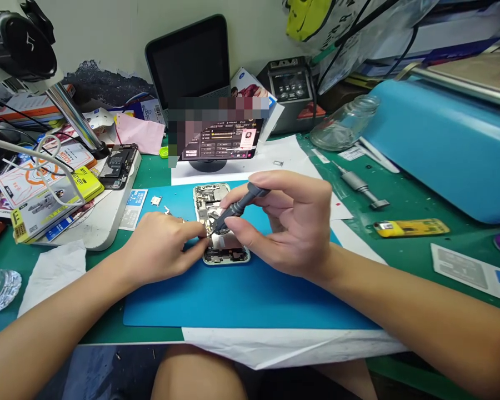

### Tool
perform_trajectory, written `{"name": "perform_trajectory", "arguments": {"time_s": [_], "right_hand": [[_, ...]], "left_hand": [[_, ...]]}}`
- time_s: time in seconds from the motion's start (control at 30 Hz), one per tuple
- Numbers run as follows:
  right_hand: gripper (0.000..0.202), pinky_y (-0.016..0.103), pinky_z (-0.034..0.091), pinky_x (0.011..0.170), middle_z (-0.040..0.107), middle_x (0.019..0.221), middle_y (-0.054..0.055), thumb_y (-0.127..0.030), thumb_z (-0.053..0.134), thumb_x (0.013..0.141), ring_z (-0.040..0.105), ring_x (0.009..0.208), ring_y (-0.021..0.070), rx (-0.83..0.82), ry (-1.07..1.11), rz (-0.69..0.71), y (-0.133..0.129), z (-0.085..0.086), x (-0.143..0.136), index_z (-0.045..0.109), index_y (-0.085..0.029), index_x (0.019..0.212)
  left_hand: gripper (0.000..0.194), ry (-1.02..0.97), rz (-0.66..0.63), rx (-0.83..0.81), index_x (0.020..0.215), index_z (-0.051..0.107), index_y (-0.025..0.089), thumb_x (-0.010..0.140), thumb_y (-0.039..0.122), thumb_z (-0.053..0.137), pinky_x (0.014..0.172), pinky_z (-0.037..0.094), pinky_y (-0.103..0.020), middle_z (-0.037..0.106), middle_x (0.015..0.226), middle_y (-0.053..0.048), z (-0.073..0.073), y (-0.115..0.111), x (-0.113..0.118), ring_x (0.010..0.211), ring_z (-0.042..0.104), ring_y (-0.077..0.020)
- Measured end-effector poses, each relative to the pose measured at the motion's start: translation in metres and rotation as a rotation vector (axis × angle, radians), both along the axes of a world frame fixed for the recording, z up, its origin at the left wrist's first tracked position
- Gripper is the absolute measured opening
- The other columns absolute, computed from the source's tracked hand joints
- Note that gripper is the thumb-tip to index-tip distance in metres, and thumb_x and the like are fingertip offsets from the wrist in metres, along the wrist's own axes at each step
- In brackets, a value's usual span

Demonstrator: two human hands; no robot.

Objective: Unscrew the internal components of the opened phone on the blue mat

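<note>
An opened smartphone (pixel 227 240) lies on the blue mat (pixel 233 305), its inner boards and metal plates showing. My right hand (pixel 291 222) is closed around a dark grey screwdriver (pixel 237 208), index finger on its end cap. The tool leans down to the left, and its tip meets the left side of the phone's inside. At that same edge, my left hand (pixel 162 250) pinches the phone's frame between thumb and index finger; whether a small part is also in the pinch is hidden. Small metal pieces (pixel 156 200) lie left of the phone.
A lit screen (pixel 220 139) on a stand is behind the phone. Battery boxes (pixel 58 203) and another opened phone (pixel 119 166) are at left. On the right lie a grey tool (pixel 360 186), a yellow lighter (pixel 412 228), a glass jar (pixel 345 122) and a blue roll (pixel 433 155).
</note>
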State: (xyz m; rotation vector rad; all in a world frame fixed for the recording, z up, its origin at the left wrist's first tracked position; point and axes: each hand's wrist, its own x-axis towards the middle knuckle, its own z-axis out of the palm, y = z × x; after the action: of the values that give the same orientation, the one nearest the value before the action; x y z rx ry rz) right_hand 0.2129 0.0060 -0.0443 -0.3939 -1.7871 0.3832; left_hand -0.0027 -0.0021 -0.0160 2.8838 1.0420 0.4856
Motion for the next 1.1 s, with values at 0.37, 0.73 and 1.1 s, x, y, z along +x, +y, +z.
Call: {"name": "perform_trajectory", "arguments": {"time_s": [0.37,0.73,1.1], "right_hand": [[0.066,0.030,0.067,0.077,0.059,0.111,0.004,-0.001,0.069,0.084,0.072,0.093,0.0161,-0.023,-0.002,0.013,0.000,-0.001,0.001,0.047,-0.030,0.140],[0.071,0.029,0.068,0.078,0.058,0.122,0.003,-0.002,0.071,0.084,0.073,0.096,0.0160,-0.051,0.040,0.016,0.000,-0.004,0.002,0.048,-0.036,0.142],[0.068,0.033,0.067,0.086,0.064,0.116,0.004,-0.007,0.069,0.087,0.071,0.101,0.0173,-0.076,-0.141,0.090,-0.001,-0.016,0.002,0.041,-0.029,0.145]], "left_hand": [[0.020,-0.006,0.038,-0.005,0.087,0.075,0.021,0.095,0.031,0.059,0.050,0.030,-0.026,0.062,0.055,0.001,-0.004,-0.002,0.001,0.050,0.061,-0.0165],[0.018,-0.120,0.093,-0.078,0.079,0.073,0.018,0.090,0.025,0.061,0.050,0.026,-0.025,0.053,0.048,0.004,0.000,0.000,0.003,0.043,0.049,-0.0108],[0.026,-0.129,0.269,-0.182,0.073,0.070,0.019,0.091,0.031,0.055,0.053,0.024,-0.027,0.050,0.048,0.004,0.001,0.000,0.005,0.044,0.045,-0.0108]]}}
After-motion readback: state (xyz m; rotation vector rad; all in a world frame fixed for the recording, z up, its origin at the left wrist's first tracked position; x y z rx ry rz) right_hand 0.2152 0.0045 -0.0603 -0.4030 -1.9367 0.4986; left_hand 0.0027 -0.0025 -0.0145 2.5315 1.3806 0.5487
